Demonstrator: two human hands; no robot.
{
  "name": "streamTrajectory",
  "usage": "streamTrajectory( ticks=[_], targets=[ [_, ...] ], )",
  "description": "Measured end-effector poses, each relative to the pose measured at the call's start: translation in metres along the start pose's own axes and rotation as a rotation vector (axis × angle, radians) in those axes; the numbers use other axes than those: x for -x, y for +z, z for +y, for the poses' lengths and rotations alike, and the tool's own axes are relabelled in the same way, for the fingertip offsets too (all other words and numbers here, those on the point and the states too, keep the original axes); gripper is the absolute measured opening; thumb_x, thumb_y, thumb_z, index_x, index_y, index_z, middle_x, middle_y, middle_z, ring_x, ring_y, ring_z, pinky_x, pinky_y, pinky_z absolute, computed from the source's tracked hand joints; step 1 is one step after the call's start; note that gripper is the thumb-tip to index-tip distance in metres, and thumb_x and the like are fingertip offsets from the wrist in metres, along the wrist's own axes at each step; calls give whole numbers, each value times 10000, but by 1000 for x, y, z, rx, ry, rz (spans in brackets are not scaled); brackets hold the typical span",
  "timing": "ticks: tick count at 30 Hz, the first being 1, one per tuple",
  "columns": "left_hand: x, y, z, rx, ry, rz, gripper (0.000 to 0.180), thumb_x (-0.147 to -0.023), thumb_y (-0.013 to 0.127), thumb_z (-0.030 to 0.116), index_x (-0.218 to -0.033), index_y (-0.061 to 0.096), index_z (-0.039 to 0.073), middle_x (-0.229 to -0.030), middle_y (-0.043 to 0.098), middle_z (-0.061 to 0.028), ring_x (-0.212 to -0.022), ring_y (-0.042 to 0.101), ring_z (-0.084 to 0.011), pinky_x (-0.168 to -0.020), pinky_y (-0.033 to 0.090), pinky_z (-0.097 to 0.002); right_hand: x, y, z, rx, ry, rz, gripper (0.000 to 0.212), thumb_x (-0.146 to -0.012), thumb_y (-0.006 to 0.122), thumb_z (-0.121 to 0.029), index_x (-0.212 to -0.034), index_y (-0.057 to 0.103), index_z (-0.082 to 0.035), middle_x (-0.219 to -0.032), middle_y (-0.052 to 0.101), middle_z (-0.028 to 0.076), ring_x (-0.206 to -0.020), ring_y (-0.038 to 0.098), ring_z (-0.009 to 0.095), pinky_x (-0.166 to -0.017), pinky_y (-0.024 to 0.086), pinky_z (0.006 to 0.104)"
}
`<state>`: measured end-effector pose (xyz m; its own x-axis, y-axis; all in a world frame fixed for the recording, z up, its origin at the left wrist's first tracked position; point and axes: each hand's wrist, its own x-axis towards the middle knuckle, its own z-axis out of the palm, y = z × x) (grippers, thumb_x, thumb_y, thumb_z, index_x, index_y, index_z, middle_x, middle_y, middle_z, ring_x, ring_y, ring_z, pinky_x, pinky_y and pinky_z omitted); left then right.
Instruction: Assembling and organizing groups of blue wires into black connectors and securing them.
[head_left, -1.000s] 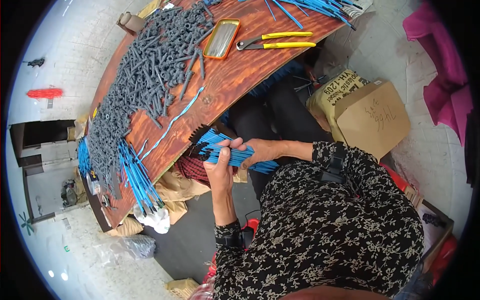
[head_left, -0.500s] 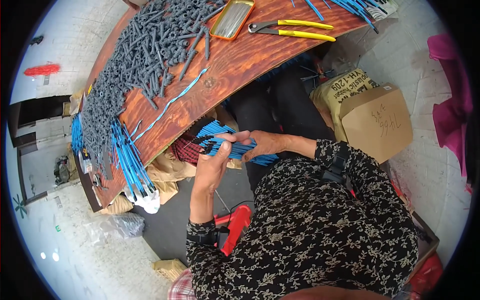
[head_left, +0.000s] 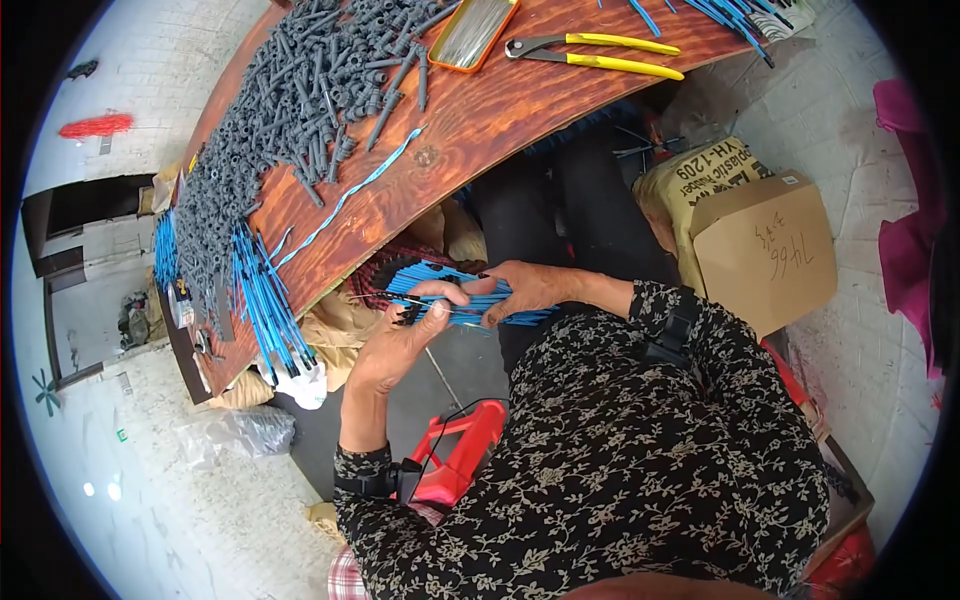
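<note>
A bundle of thin blue rods with black tips (head_left: 432,274) lies across my lap, below the table edge. My right hand (head_left: 532,288) wraps round its right end, fingers closed. At the other end, my left hand (head_left: 395,340) pinches black-tipped blue rods between thumb and fingers. A thin, needle-like strand (head_left: 372,296) sticks out to the left beside these fingertips; whether the hand grips it too, I cannot tell. The palm side of my left hand and the undersides of the rods are hidden.
The wooden table (head_left: 450,190) carries a heap of grey plastic plugs (head_left: 290,110), a twisted blue strip (head_left: 350,195), yellow-handled pincers (head_left: 620,55) and a tin of thin strands (head_left: 472,35). More blue rods (head_left: 265,310) overhang its left edge. A cardboard box (head_left: 765,255) stands at right.
My left forearm has swung outward to the left, and its hand has tilted over the rods' black-tipped end. My right hand keeps its hold. The whole view has shifted slightly.
</note>
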<state>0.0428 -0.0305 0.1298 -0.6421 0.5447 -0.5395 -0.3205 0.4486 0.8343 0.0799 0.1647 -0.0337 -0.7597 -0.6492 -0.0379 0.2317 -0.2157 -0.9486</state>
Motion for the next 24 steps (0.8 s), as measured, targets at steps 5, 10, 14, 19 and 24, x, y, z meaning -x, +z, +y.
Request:
streamTrajectory(
  ticks=[5,10,14,19,24],
  targets=[
    [3,4,18,-69,-42,-29,292,-961,631,367,-1069,635,96,-992,593,6,-832,521,-77,-700,421,-213,-1,-2,3,67,-23,10,485,-813,809,-286,-1163,631,-2,-976,682,32,-925,590,105,-847,478,299],
    [7,7,40,-152,-112,-29,308,-969,617,366,-1061,656,74,-1019,614,-7,-907,552,-94,-804,456,-239,2,3,-1,70,-64,22,473,-811,806,-293,-1135,627,2,-958,686,50,-901,611,120,-827,491,304],
    [7,-1,42,-265,-141,-55,317,-976,605,347,-1109,665,66,-1063,630,-12,-962,565,-110,-870,463,-259,0,1,8,39,-88,28,490,-803,800,-403,-1045,631,-13,-912,679,41,-856,599,115,-783,488,305],
    [17,0,48,-413,-97,-111,344,-989,575,324,-1208,656,70,-1137,636,-15,-1021,565,-132,-925,448,-286,1,5,4,36,-118,-14,482,-804,797,-410,-1020,626,-14,-864,662,36,-810,594,118,-752,490,310],
    [16,12,61,-552,14,-206,360,-998,546,325,-1231,648,70,-1148,637,-32,-1024,573,-147,-912,461,-303,9,3,0,96,-99,-40,486,-804,797,-417,-1014,623,-14,-846,650,37,-811,590,122,-751,488,311]
  ],
)
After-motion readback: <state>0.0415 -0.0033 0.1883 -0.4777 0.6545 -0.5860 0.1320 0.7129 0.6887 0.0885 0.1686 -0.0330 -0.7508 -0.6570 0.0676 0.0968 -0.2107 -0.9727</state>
